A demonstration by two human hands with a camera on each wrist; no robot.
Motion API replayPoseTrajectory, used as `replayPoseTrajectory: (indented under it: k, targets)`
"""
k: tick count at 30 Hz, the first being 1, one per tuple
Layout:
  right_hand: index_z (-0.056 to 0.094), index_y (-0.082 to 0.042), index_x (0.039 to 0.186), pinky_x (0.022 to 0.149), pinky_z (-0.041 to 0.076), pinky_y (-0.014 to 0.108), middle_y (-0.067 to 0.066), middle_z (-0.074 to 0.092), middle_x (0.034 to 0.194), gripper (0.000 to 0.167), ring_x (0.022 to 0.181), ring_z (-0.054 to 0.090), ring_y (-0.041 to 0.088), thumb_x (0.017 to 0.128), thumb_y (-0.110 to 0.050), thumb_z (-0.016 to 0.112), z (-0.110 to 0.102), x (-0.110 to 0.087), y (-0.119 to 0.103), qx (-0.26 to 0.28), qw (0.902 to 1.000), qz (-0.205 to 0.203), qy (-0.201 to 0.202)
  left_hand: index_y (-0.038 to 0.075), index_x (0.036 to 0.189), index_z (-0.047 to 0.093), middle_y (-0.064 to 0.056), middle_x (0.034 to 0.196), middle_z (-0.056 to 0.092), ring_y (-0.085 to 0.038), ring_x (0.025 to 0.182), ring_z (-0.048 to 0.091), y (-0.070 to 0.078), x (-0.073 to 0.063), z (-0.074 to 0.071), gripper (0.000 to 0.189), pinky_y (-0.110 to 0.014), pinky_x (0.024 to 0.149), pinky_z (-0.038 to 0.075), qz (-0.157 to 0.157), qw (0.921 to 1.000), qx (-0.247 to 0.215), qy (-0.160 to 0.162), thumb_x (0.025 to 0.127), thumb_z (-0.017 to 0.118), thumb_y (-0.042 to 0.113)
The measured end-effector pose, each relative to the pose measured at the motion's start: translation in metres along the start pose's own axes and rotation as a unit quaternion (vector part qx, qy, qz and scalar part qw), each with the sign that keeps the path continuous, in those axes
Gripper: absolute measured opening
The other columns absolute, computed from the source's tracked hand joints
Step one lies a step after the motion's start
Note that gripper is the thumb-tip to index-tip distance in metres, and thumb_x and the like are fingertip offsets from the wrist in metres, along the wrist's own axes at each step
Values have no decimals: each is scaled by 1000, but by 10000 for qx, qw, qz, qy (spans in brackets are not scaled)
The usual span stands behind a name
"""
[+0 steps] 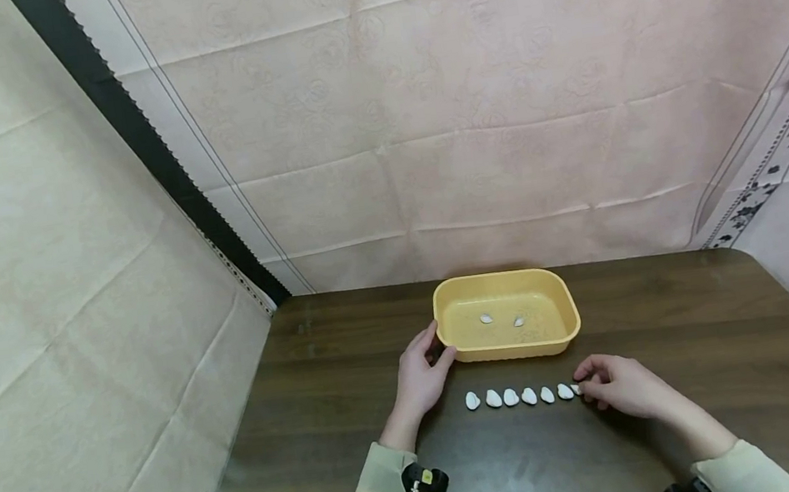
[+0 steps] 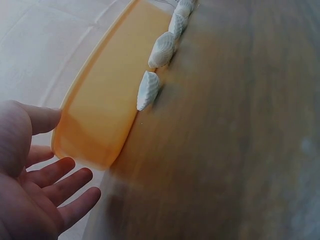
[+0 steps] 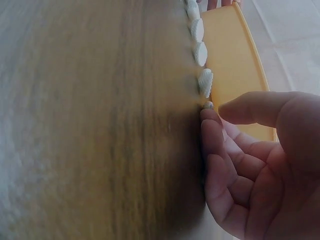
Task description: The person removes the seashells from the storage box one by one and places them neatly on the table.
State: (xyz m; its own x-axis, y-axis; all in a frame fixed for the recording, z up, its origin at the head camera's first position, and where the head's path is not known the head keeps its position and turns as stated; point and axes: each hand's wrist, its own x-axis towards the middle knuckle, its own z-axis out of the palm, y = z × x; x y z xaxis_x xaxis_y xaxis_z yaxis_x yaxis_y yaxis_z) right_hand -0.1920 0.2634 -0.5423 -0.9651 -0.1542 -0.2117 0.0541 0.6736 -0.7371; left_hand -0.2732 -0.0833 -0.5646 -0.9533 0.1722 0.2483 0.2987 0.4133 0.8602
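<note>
A yellow plastic basin [image 1: 511,352] stands near the table's far edge, two small white shells [image 1: 486,319] lying inside it. My left hand [image 1: 420,373] holds the basin's near left corner between thumb and index finger; the other fingers stand away from it in the left wrist view. In front of the basin, a row of several white ribbed shells [image 1: 510,397] runs from left to right. At the row's right end my right hand [image 1: 614,385] pinches a small shell [image 3: 208,105] low over the table, mostly hidden by the fingertips.
The dark wooden table [image 1: 517,472] extends around the row and the basin. Pale cloth [image 1: 458,102] hangs behind its far edge and at both sides. Each wrist bears a black camera [image 1: 431,480].
</note>
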Motion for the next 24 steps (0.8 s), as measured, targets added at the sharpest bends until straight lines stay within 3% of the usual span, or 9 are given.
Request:
replayPoseTrajectory:
  k: [7, 17, 24]
  targets:
    - [70, -8, 105, 61, 48, 30, -1, 66, 76, 17, 71, 62, 19, 95, -18, 79, -1, -2, 3, -18, 9997, -233, -58, 3, 158, 51, -15, 153, 59, -28, 131, 62, -2, 1, 1, 61, -50, 103, 55, 36, 10000, -23, 34, 104, 73, 19]
    - [70, -11, 98, 61, 48, 29, -3, 66, 75, 19, 70, 61, 17, 93, -24, 83, 3, -2, 3, -229, 9995, -117, 197, 3, 158, 51, -15, 153, 58, -29, 132, 62, -3, 1, 1, 62, -50, 104, 55, 36, 10000, -21, 47, 104, 73, 21]
    - [69, -11, 100, 62, 46, 29, -3, 67, 76, 23, 70, 60, 16, 91, -24, 86, 1, -3, 2, -237, 9994, -195, 126, 2, 158, 51, -15, 153, 58, -29, 133, 61, -3, 1, 1, 62, -50, 104, 55, 32, 10000, -28, 44, 103, 73, 19]
